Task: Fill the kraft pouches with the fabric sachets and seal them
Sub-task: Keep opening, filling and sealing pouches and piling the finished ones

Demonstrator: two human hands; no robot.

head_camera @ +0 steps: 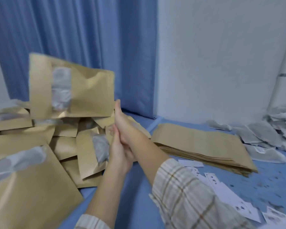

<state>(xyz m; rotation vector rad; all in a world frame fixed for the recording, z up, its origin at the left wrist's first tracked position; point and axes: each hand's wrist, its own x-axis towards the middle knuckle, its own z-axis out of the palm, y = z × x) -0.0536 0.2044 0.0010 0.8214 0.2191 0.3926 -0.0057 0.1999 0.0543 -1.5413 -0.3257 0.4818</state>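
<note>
Blue curtain hangs left of a white wall; blue surface below

Matt brown kraft-paper pouches with clear glossy windows; white fibrous fabric sachets; smooth blue cloth.

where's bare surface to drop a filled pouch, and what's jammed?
Free: the blue cloth surface in the strip between the heap of filled brown kraft pouches and the flat stack of empty kraft pouches, though both forearms cross it. Crowded: the heap at left, white fabric sachets far right, white printed cards near right.
</note>
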